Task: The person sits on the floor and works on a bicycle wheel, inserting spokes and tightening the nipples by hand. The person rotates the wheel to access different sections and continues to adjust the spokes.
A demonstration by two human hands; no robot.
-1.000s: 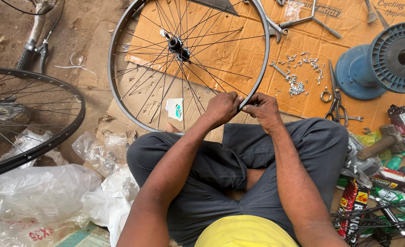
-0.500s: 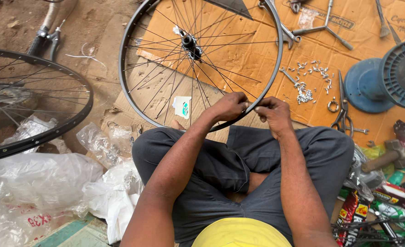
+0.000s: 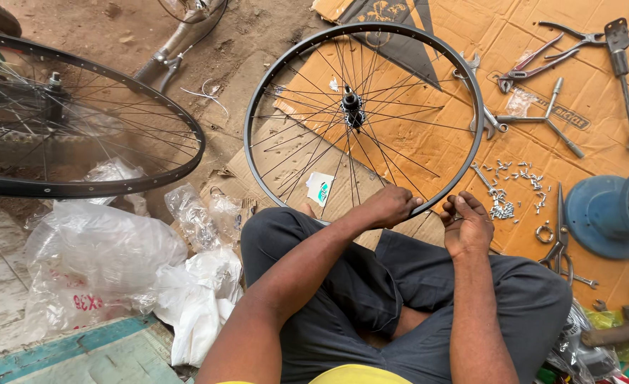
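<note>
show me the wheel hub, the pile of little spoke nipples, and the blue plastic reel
wheel hub (image 3: 352,109), head view, on its dark centre.
spoke nipples (image 3: 501,210), head view, on the thickest heap.
blue plastic reel (image 3: 599,217), head view, on its flat blue disc.

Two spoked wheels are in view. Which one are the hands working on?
The wheel lying on the cardboard: the left hand and right hand are at its near rim. The other wheel, off to the left over the dirt, is untouched.

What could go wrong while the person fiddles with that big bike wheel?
The wheel rim rests only against the knees, held by the left hand, so it might tip. The right hand could drop its tiny part among the loose nipples. Fingers might get pinched between spokes.
</note>
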